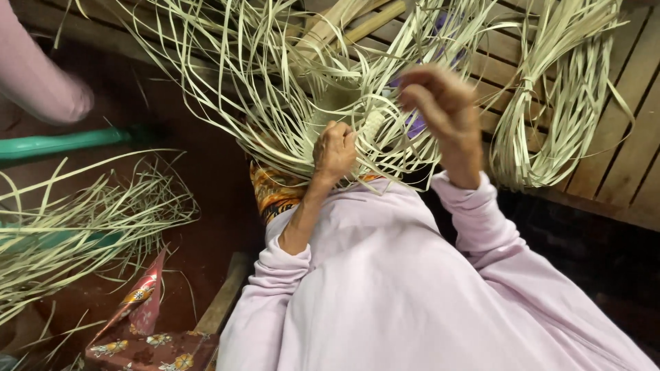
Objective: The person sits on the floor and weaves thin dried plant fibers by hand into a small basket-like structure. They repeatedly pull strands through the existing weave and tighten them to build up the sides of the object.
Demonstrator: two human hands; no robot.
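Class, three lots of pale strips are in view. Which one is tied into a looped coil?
The bundle at right on the wooden slats: bound and coiled, unlike the loose left pile and the weave under the hands.

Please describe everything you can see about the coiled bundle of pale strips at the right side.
The coiled bundle of strips is a loose hank of long, flat, pale straw-coloured strips, seemingly split leaf or cane. The strips loop round into a long oval and are pinched together near the top by a tie of the same material. Some loose ends stick out sideways. It lies on the brown wooden slats, beside the right hand, which does not touch it.
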